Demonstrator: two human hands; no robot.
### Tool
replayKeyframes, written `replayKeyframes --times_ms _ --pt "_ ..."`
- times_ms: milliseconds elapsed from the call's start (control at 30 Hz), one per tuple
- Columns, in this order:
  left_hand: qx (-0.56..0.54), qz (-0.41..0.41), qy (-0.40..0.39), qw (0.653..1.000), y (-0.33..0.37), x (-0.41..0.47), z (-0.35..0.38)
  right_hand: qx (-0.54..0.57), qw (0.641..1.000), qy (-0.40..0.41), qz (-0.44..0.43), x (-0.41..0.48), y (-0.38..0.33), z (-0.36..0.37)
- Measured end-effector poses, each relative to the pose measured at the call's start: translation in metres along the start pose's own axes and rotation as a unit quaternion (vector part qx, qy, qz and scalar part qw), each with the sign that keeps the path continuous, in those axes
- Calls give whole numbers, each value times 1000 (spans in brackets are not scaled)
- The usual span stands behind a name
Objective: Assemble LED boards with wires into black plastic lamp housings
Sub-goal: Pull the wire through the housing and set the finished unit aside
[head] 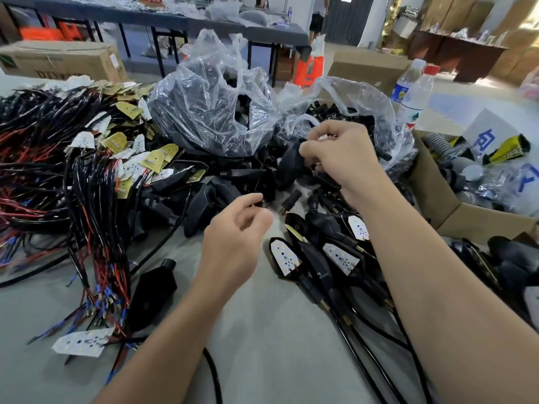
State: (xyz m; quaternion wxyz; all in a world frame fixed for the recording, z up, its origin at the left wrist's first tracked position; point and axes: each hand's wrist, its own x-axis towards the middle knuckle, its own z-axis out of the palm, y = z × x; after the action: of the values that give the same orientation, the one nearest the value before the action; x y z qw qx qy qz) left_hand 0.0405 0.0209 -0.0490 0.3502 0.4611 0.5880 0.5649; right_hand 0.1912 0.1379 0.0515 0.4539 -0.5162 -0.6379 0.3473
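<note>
Grey cloth covers the bench (277, 330) where I work. My right hand (347, 158) is raised over the middle of the bench, fingers curled round a black housing (291, 163) just in front of the clear bags. My left hand (236, 240) hangs lower and nearer to me, fingers curled, thumb and forefinger close together at a small dark part; I cannot tell whether they grip it.

A tangle of black and red wires (43, 185) fills the left side of the bench, with gold and white LED boards (116, 141) scattered on top. One white board (80, 342) lies at the near left. Two clear plastic bags (210, 112) of black parts stand at the far middle, with loose housings heaped below them. Finished housings with white boards seated in them (284, 256) lie beneath my right forearm.

An open cardboard box (431, 193) sits at the right edge, and two water bottles (414, 88) stand behind it. Across the room are long dark tables (175, 16), cartons (64, 59), orange stools (309, 68) and a person standing (318, 16).
</note>
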Motion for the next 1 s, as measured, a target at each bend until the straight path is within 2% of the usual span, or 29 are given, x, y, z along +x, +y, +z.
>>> replayKeyframes --times_ms 33,100,167,200,267,300,400,500,633,800,933,1000 --pt "-92 -62 -13 994 4 2 0 12 999 -42 -32 -10 -6 1" --pt "-300 -192 -69 932 12 7 -5 -44 981 -145 -117 -34 -15 8" --pt "-415 -237 -141 867 15 10 -16 -142 947 -218 -189 -56 -18 19" --pt "-435 -226 -167 855 16 10 -22 -178 931 -235 -214 -64 -17 25" --pt "-420 -191 -175 870 17 13 -31 -208 921 -236 -229 -79 -11 37" --pt "-401 -183 -163 883 17 14 -34 -197 929 -217 -226 -84 -7 45" --pt "-351 -196 -80 912 13 23 -41 -66 979 -113 -157 -94 4 69" --pt "-390 -188 8 902 13 30 -58 -5 995 -46 -90 -91 13 89" --pt "-494 -140 -34 857 9 39 -88 -47 992 -91 -76 -77 12 113" --pt "-507 -105 2 856 5 44 -108 -65 988 -118 -69 -48 -8 153" --pt "-516 -55 26 854 6 45 -122 -186 964 -175 -68 -21 -21 184" --pt "-524 -46 43 849 5 46 -127 -289 928 -223 -69 -11 -23 197"
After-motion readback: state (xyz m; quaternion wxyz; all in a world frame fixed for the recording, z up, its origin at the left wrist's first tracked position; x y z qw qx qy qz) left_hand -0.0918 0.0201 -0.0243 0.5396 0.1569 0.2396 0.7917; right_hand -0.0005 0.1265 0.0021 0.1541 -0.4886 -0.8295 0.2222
